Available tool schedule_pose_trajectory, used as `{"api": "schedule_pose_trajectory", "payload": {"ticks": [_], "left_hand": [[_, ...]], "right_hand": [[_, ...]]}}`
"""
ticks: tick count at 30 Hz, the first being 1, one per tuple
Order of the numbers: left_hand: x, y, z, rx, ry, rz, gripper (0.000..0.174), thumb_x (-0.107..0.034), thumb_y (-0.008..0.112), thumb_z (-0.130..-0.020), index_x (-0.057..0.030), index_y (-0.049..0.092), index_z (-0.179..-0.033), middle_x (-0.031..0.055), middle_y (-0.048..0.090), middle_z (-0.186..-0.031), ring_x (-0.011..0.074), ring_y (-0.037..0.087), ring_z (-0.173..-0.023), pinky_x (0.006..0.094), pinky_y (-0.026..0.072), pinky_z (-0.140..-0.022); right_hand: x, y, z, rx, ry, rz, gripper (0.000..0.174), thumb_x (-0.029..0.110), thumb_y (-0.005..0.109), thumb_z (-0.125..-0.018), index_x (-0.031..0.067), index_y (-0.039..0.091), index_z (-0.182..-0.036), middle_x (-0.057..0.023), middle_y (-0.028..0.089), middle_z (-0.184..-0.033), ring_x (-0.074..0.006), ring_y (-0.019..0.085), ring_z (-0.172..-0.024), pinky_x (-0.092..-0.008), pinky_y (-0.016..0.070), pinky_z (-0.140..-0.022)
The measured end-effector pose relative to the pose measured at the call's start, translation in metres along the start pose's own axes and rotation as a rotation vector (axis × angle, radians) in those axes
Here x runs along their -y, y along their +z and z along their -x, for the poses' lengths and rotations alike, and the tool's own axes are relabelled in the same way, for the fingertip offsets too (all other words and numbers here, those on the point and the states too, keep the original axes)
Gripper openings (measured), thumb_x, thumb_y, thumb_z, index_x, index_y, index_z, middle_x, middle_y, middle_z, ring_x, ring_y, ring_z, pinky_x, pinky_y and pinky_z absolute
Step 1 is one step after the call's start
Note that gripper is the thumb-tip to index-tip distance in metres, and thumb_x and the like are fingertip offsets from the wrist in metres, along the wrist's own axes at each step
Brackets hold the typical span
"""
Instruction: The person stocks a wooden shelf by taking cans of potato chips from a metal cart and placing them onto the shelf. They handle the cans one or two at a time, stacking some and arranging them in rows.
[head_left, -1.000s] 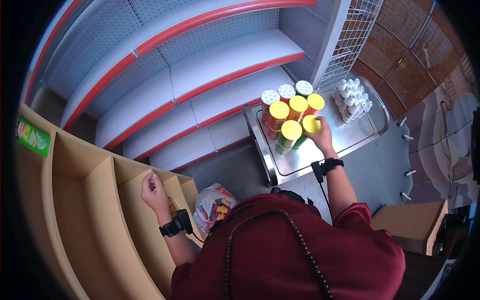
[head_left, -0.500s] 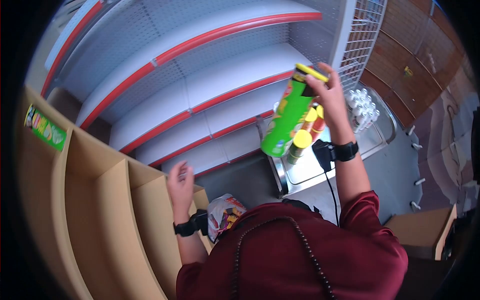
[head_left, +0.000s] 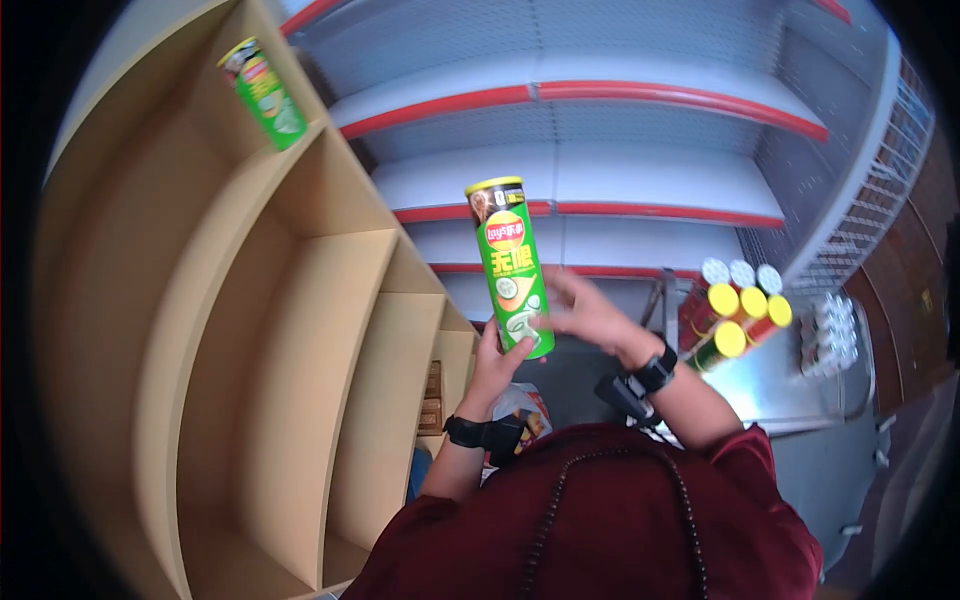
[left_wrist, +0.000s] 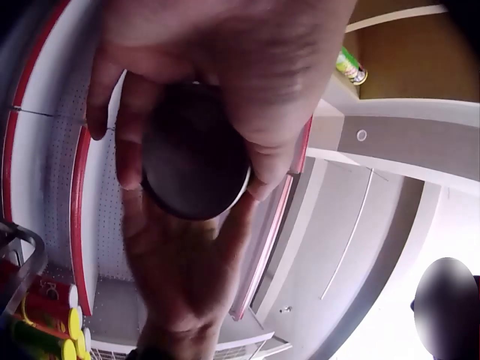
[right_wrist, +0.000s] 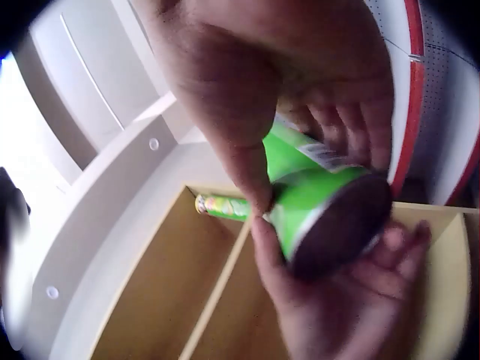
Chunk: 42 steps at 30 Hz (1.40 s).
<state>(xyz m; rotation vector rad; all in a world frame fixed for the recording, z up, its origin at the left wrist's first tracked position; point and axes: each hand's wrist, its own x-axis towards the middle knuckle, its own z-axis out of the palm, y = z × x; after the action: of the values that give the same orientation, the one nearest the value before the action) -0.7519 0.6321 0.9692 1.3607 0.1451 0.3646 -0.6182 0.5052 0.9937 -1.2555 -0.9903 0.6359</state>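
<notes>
Currently, my left hand (head_left: 492, 372) grips the tall green cylindrical can with a yellow lid (head_left: 512, 265) near its base, fingers curled round it; my right hand (head_left: 590, 315) holds its lower side, narrowed between thumb and fingers. The can is raised, nearly upright, before red-edged white metal shelves (head_left: 660, 177). Yellow-lidded cylindrical cans (head_left: 722, 345) stand on the silver metal cart (head_left: 790, 390).
</notes>
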Motion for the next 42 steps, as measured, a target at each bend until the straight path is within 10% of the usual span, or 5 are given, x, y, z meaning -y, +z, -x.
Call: {"api": "schedule_pose_trajectory", "payload": {"ticks": [4, 16, 30, 39, 42], "left_hand": [[-0.001, -0.035, 0.007, -0.015, -0.055, -0.326, 0.057, -0.021, 0.067, -0.083, 0.0010, 0.037, -0.127, 0.0103, 0.052, -0.115, 0.0160, 0.053, -0.103, 0.0301, 0.0453, -0.086], [-0.003, -0.062, 0.033, -0.015, -0.302, -0.160, 0.046, -0.014, 0.068, -0.080, -0.0019, 0.050, -0.121, 0.0074, 0.058, -0.113, 0.0153, 0.055, -0.102, 0.0302, 0.0456, -0.087], [-0.287, -0.144, -0.077, -1.064, 0.784, -0.913, 0.065, -0.033, 0.077, -0.069, 0.0044, 0.046, -0.110, 0.0208, 0.060, -0.104, 0.0298, 0.060, -0.098, 0.0376, 0.0463, -0.084], [-0.380, -0.171, -0.143, -1.323, 0.292, -1.198, 0.072, -0.031, 0.083, -0.059, 0.0055, 0.047, -0.109, 0.0210, 0.060, -0.108, 0.0313, 0.059, -0.102, 0.0367, 0.0477, -0.086], [-0.387, -0.214, -0.162, -1.122, 0.133, -1.138, 0.067, -0.027, 0.085, -0.056, 0.0027, 0.054, -0.108, 0.0172, 0.061, -0.109, 0.0290, 0.060, -0.102, 0.0362, 0.0474, -0.086]], "right_hand": [[-0.025, 0.030, 0.002, 0.168, 0.209, -0.268, 0.054, 0.016, 0.061, -0.087, 0.0002, 0.036, -0.131, -0.0113, 0.051, -0.123, -0.0164, 0.049, -0.111, -0.0306, 0.0417, -0.093], [-0.051, -0.004, 0.035, 0.337, 0.263, 0.184, 0.055, 0.026, 0.065, -0.084, 0.0025, 0.043, -0.129, -0.0146, 0.056, -0.117, -0.0192, 0.053, -0.107, -0.0321, 0.0421, -0.092], [-0.035, -0.102, 0.124, -0.281, 0.365, 0.132, 0.037, 0.010, 0.061, -0.084, 0.0015, 0.051, -0.118, -0.0074, 0.063, -0.100, -0.0145, 0.061, -0.085, -0.0225, 0.0472, -0.066], [-0.025, -0.106, 0.119, -0.343, 0.445, 0.078, 0.039, 0.007, 0.063, -0.081, -0.0008, 0.051, -0.117, -0.0093, 0.062, -0.098, -0.0172, 0.058, -0.092, -0.0278, 0.0466, -0.081], [-0.026, -0.112, 0.114, -0.345, 0.429, 0.056, 0.040, 0.007, 0.063, -0.080, -0.0014, 0.051, -0.118, -0.0097, 0.061, -0.099, -0.0175, 0.058, -0.091, -0.0277, 0.0468, -0.080]]}}
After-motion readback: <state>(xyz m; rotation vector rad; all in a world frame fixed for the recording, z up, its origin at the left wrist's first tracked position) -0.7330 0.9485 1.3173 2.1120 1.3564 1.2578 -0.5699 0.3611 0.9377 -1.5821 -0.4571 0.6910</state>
